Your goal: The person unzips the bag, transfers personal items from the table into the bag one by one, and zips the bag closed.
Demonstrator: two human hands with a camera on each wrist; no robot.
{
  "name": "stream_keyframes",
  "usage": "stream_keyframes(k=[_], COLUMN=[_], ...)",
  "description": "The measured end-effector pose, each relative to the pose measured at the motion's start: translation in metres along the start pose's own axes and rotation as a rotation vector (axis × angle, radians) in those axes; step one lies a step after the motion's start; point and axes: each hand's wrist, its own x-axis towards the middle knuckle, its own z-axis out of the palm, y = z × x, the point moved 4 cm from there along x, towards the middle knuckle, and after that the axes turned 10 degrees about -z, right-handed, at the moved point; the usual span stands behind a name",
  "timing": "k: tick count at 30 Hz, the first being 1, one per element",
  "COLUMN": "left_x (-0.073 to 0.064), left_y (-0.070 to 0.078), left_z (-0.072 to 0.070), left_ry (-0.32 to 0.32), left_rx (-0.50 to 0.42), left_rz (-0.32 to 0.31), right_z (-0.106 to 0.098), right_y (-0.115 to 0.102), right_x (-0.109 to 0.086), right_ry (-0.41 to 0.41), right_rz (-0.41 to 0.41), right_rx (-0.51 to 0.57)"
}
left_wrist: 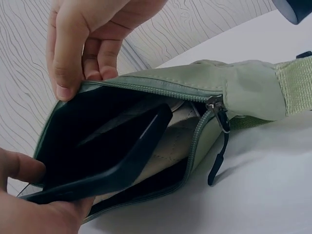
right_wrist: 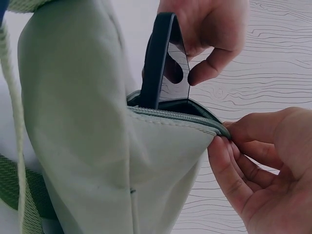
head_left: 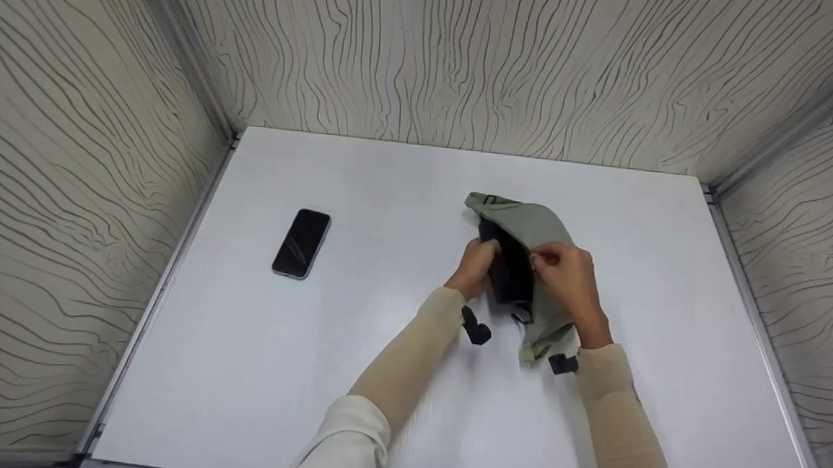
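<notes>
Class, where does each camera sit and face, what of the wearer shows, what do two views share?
Head: on the head, facing forward and down at the white table; forearms, left hand and right hand show.
Left wrist: on that wrist, facing into the open green zippered bag; both hands show.
Right wrist: on that wrist, facing the bag's outer side; both hands show.
Both wrist views share the dark slab.

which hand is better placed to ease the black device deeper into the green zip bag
Probably the left hand: it grips the black device, partly inside the green zip bag. The right hand pinches the zippered edge, seemingly holding it open.
</notes>
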Motion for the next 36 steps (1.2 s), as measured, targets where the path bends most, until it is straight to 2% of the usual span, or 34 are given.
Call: stream_keyframes(k=[9,17,23,29,36], left_x=[0.002,0.005,0.006,0.006,0.006], left_y=[-0.004,-0.008,-0.011,-0.012,-0.01], left_z=[0.006,0.013,0.015,0.016,0.02], left_ry=[0.001,-0.09,-0.101,-0.109,-0.182], left_rx=[-0.078,-0.243,-0.267,-0.222,-0.255], left_rz=[0.012,-0.01,-0.05,-0.072,-0.059], right_z=[0.001,0.002,0.002,0.002,0.002], right_y=[0.001,0.003,0.003,0.003,0.004], right_x=[-0.001,-0.002,-0.002,-0.003,-0.001], right_ry=[0.001,0.005,0.009,-0.007,-0.011], right_rz=[0.013,0.005,0.007,0.019,0.022], right_rx=[0.002,0.002,0.01,0.01,0.006])
